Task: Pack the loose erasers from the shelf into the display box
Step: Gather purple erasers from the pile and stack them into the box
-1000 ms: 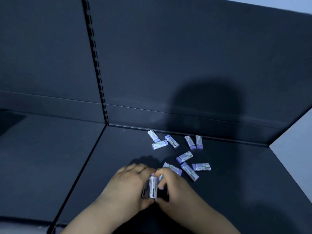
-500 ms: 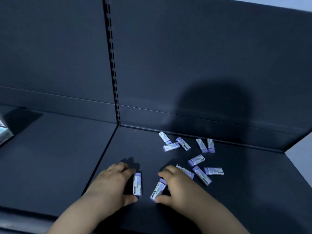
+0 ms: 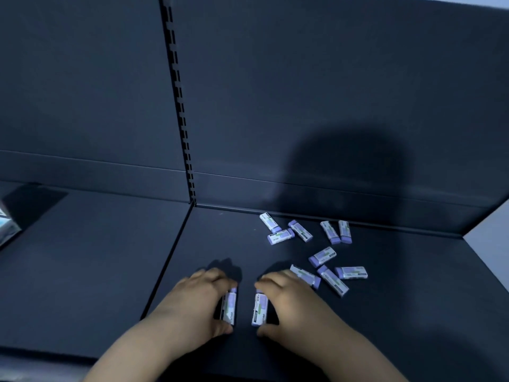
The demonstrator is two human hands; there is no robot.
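Several purple-and-white erasers (image 3: 322, 256) lie scattered on the dark shelf (image 3: 96, 257). My left hand (image 3: 197, 301) grips a small stack of erasers (image 3: 230, 306) between fingers and thumb, low on the shelf. Right beside it, my right hand (image 3: 292, 304) holds one eraser (image 3: 260, 310) the same way, lengthwise and parallel to the stack. A narrow gap separates the two. A corner of the display box (image 3: 5, 224) shows at the far left edge.
The shelf's back panel (image 3: 303, 92) rises behind the erasers, with a slotted upright (image 3: 179, 106) dividing it. A seam (image 3: 168, 260) runs across the shelf floor left of my hands. The shelf ends at the right (image 3: 484, 238).
My hands were pressed together around a bundle of erasers. They have drawn apart, the left keeping a stack, the right turning one eraser from tilted to parallel. The view shifted left.
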